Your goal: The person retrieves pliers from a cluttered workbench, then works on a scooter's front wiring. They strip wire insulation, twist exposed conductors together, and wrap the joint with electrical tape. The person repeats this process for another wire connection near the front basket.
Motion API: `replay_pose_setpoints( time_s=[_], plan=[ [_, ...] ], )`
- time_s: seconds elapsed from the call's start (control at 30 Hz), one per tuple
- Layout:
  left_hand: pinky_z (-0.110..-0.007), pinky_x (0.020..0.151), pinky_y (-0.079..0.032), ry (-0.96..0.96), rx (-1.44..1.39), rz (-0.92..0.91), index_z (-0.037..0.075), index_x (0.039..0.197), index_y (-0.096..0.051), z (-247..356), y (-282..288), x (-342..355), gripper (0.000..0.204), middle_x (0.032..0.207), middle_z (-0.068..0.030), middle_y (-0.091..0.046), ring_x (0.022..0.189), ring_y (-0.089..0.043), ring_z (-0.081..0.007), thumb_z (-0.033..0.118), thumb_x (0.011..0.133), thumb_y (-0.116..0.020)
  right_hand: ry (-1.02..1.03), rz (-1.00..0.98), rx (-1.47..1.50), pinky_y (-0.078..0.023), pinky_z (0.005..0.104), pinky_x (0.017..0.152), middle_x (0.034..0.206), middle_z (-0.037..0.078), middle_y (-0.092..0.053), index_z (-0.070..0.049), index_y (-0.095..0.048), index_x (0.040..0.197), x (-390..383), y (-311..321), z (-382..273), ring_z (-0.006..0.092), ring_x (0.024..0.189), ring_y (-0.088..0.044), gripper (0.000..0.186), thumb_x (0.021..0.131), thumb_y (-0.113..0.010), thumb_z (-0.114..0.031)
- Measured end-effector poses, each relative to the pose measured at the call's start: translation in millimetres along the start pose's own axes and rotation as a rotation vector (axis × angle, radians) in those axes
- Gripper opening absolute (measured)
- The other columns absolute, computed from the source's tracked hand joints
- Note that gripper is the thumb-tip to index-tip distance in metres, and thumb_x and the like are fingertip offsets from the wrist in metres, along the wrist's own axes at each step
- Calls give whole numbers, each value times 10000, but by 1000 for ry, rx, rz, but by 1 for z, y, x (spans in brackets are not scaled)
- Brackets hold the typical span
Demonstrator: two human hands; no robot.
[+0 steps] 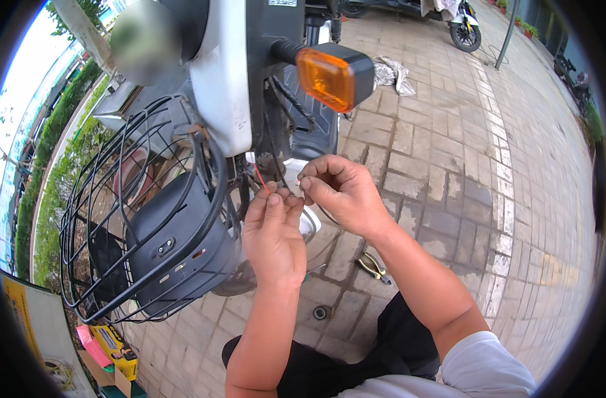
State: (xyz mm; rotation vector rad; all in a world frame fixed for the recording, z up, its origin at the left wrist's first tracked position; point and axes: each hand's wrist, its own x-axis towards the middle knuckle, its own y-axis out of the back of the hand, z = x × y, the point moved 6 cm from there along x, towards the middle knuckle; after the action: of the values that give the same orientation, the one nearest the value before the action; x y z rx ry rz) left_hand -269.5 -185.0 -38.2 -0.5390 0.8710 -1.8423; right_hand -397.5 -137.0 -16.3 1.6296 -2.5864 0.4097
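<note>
Below the twelve-o'clock lamp, the left hand pinches a red wire, seemingly exposed but not yet secured, while the right hand presses its fingers together, contents unclear.

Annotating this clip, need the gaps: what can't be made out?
All head view:
Red wire: lower end hidden by the left hand.
Right hand: anything at its fingertips too small to tell.
Scooter: top cut off by upper edge.
Round shape, upper left: detail lost to blur.
</note>
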Motion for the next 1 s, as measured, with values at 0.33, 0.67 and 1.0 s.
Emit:
replay_pose_setpoints(
  time_s=[0.33, 0.67, 1.0],
  plan=[
    [-338, 949, -526, 46, 11, -78, -4, 1093, -627, 4, -2, -4, 136, 1060, -110, -670, 997, -650, -186, 50, 976, -584, 456, -114, -512, -477, 269, 595, 817, 62, -588, 12, -616, 866, 5, -15, -33, 131, 670, -576, 79, 794, -636, 38],
    [-305, 914, -527, -101, 225, -37, -33, 1096, -623, 15, -3, -6, 145, 1055, -103, -661, 975, -644, -162, 42, 987, -565, 598, -150, -583, -478, 297, 590, 801, 66, -599, -8, -625, 854, 6, -29, -43, 187, 670, -589, 132, 754, -696, 40],
    [-294, 860, -549, -124, 257, -9, -51, 1072, -621, 18, -8, -6, 147, 1042, -112, -664, 924, -660, -163, 47, 964, -602, 646, -117, -646, -493, 331, 611, 787, 82, -606, -11, -623, 848, 6, -27, -44, 240, 680, -597, 140, 744, -705, 36]
  ],
)
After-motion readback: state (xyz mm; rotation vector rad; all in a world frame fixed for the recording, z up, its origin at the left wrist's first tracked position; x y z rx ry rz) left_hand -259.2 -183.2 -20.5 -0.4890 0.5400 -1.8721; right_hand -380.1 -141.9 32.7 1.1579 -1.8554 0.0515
